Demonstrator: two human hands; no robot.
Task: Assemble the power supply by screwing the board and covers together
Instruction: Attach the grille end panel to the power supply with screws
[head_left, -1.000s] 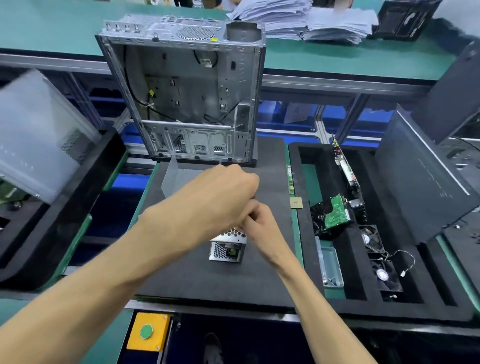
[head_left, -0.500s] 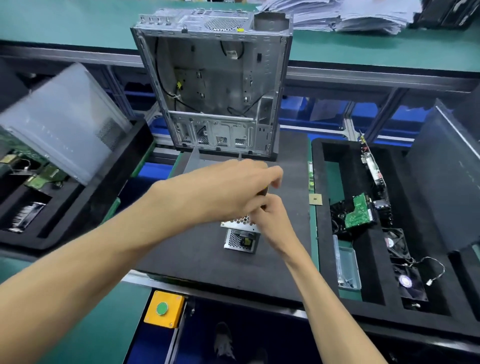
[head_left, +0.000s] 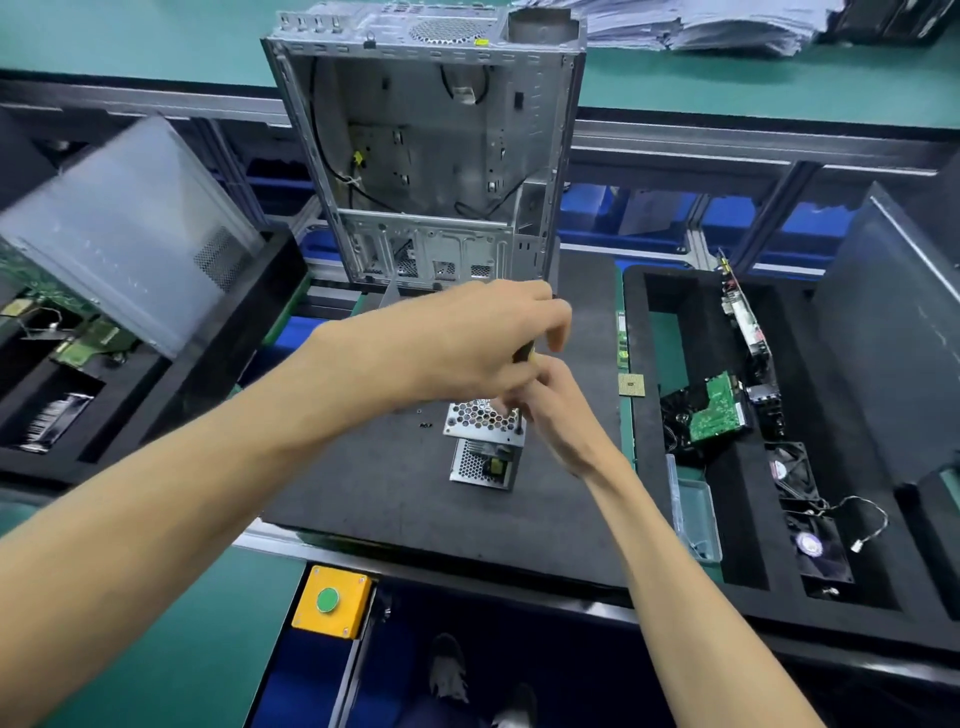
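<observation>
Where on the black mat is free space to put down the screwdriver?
Bare mat lies left of and in front of the power supply, out to the near edge. Two loose screws sit just left of the supply. Crowded: where both hands work, and the right tray.

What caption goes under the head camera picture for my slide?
Left hand grips a screwdriver over a small power supply while the right hand steadies its tip, before an open computer case.

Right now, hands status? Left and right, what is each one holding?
Left hand: closed round the screwdriver handle, held upright over the power supply.
Right hand: fingers curled at the screwdriver shaft; exact grip cannot be told.
</observation>
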